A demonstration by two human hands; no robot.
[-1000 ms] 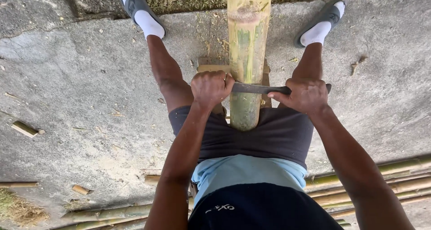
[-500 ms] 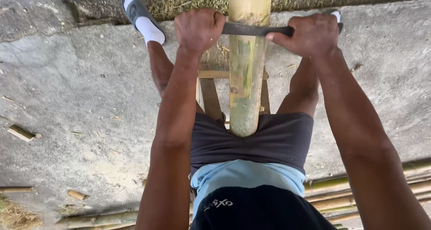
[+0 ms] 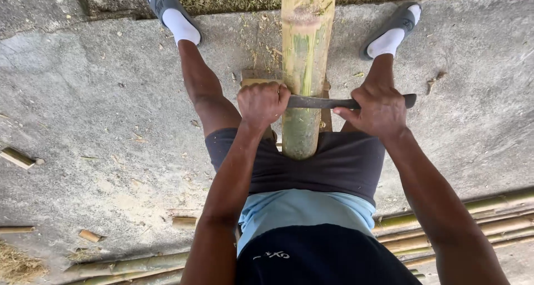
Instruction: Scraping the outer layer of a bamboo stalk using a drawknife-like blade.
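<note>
A thick green-yellow bamboo pole (image 3: 305, 57) runs away from me between my legs, its near end at my lap. A dark flat blade (image 3: 322, 102) lies crosswise on the pole. My left hand (image 3: 262, 103) is closed around the blade's left end, just left of the pole. My right hand (image 3: 378, 108) grips the blade's right part, right of the pole, with the blade tip sticking out past it. Both arms are stretched forward.
I sit on a low wooden stool (image 3: 257, 78) over a concrete floor (image 3: 89, 107). Several thin bamboo poles (image 3: 478, 212) lie at the lower right and lower left. Small bamboo offcuts (image 3: 16, 157) are scattered on the left. My feet wear grey slides (image 3: 158, 1) with white socks.
Both hands pushed the blade far up the pole half a second ago, then pulled it back toward me to about where it was one second ago.
</note>
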